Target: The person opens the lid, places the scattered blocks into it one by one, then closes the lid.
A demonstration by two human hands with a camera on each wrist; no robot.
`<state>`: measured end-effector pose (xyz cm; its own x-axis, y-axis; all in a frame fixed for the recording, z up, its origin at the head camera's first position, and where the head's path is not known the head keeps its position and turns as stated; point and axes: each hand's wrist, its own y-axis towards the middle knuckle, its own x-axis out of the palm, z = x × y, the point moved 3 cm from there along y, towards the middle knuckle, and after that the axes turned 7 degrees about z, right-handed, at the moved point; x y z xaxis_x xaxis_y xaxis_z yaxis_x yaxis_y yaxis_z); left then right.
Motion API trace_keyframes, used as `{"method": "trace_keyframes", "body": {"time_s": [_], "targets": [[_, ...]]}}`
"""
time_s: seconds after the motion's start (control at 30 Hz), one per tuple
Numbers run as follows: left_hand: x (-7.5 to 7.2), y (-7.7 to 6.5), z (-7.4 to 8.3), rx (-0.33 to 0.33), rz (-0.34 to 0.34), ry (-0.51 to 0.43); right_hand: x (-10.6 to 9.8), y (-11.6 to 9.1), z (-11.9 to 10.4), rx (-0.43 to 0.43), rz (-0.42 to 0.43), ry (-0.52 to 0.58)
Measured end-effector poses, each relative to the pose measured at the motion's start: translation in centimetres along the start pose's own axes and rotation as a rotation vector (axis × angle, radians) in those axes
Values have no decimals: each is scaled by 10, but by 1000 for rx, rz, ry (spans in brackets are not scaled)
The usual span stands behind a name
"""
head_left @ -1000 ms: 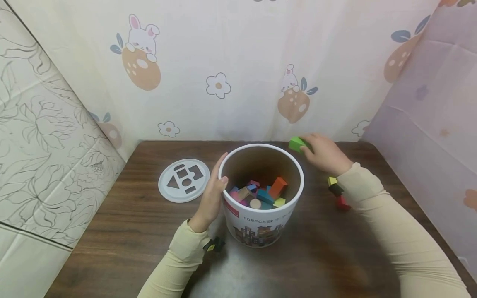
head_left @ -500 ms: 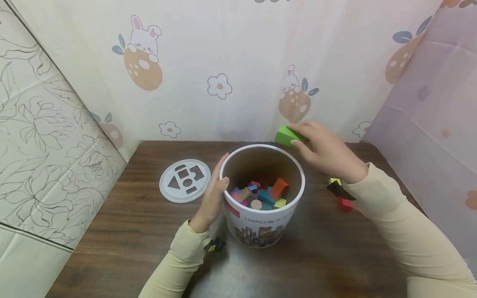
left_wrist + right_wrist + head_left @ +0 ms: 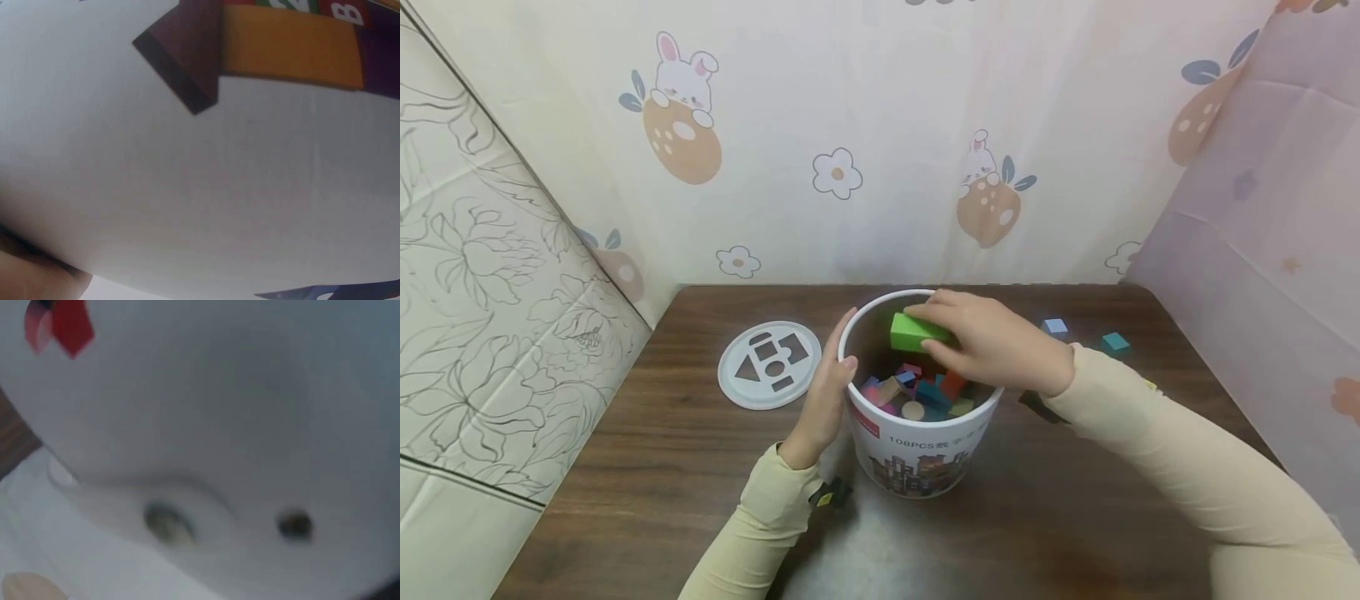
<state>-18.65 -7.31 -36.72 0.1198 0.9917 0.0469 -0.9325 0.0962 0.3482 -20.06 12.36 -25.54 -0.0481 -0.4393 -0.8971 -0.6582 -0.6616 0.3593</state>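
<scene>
A white printed bucket (image 3: 872, 450) stands upright on the table, with several coloured wooden blocks (image 3: 932, 398) inside. My left hand (image 3: 822, 404) holds its left side, fingers along the outside and thumb at the rim. Between the thumb and fingers of my right hand (image 3: 996, 340) is a bright green block (image 3: 917, 333), held within the bucket's mouth above the other blocks. The right hand reaches in over the right rim and hides part of it. In the left wrist view the bucket wall (image 3: 187, 175) fills most of the picture; the right wrist view shows a blurred pale surface (image 3: 187, 425).
A round lid (image 3: 752, 395) with shaped holes lies left of the bucket on the dark wooden table (image 3: 647, 467). To the right lie a light blue block (image 3: 1054, 327) and a teal block (image 3: 1115, 342). Patterned curtains (image 3: 895, 225) hang behind and at both sides.
My right hand has carried the green block left from beyond the bucket's right rim into its mouth. Light blue and teal blocks have come into view behind it. The left hand stays put.
</scene>
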Motion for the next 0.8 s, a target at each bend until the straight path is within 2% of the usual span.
{"method": "trace_keyframes", "body": {"time_s": [0.2, 0.43, 0.63, 0.8], "targets": [[-1, 0, -2, 8, -10, -15, 16, 8, -6, -45, -69, -26], [-1, 0, -1, 20, -14, -8, 29, 13, -7, -60, -129, -73], [-1, 0, -1, 16, -10, -5, 33, 11, -6, -80, -136, -99], [-1, 0, -1, 8, -13, -11, 33, 12, -5, -62, -156, -86]]}}
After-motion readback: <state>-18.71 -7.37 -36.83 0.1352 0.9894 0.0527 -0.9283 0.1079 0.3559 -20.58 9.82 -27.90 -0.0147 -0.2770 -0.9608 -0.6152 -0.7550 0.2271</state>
